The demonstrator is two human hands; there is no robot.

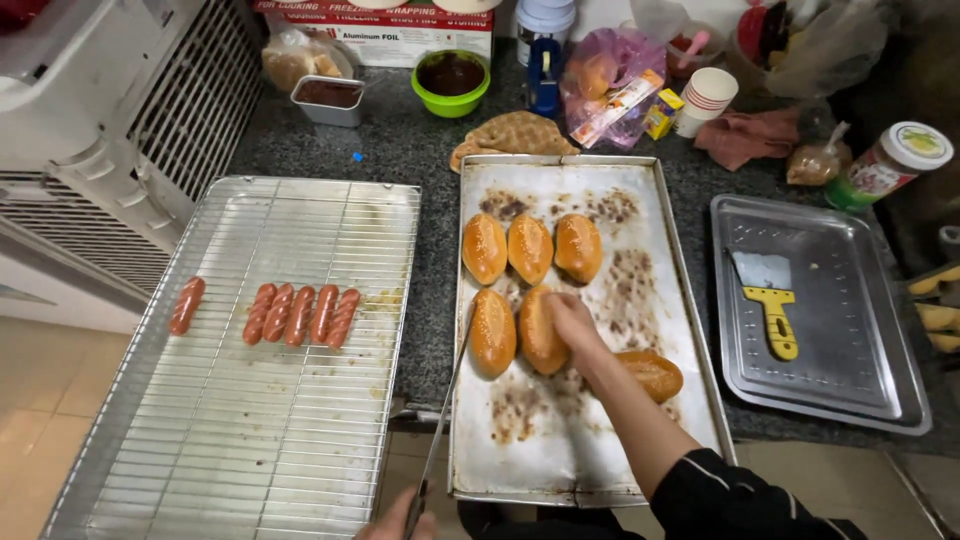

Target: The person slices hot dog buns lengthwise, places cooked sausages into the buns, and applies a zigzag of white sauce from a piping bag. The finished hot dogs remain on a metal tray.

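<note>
The buns look glossy and sesame-speckled on a matt, scorch-stained baking sheet. The sausages are shiny on a bright metal wire rack. At the counter's right edge, a smooth steel tray carries a scraper with a yellow plastic handle. The counter is speckled stone.

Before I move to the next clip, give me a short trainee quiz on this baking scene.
1. How many sausages lie on the wire rack?
2. True or false: the right hand rests on a bun on the lined tray.
3. What lies in the empty steel tray? A) yellow-handled scraper B) spoon C) knife

Key: 1. six, one set apart on the left. 2. True. 3. A. Extra note: the left hand holds long tongs at the frame's bottom edge.
</note>
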